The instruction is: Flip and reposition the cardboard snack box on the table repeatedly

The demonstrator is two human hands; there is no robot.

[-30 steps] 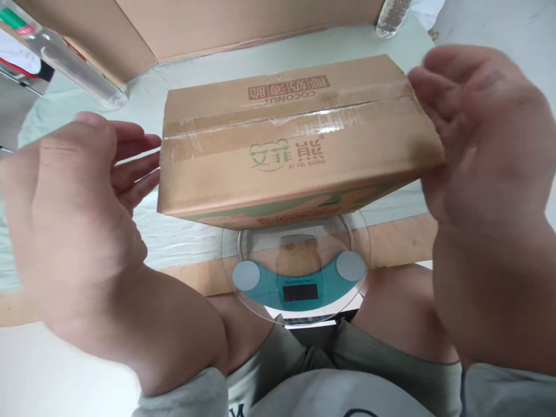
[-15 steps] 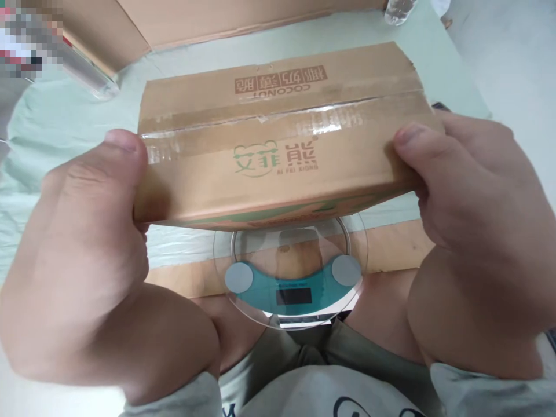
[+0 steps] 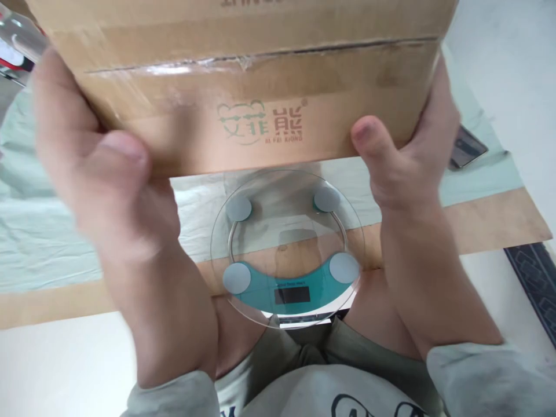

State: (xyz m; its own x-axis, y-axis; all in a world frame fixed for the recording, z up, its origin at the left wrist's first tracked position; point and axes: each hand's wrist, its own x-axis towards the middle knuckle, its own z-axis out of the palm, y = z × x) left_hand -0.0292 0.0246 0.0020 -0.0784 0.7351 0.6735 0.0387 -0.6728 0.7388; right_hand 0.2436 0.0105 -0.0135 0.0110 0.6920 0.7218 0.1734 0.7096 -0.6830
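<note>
Above the round glass scale [image 3: 286,249] we hold a taped cardboard box [image 3: 243,81] clear of its plate, the green bear logo facing us. Our left hand [image 3: 99,174] has its grip clamped on the box's left end, thumb pressed on the near face; our right hand [image 3: 403,156] clamps the right end the same way. Beneath, the scale rests on the table [image 3: 490,223], half over a pale green cloth [image 3: 39,243]. Just beyond our right hand a dark phone [image 3: 467,147] lies on that cloth, and a clear bottle [image 3: 17,37] shows at far left.
</note>
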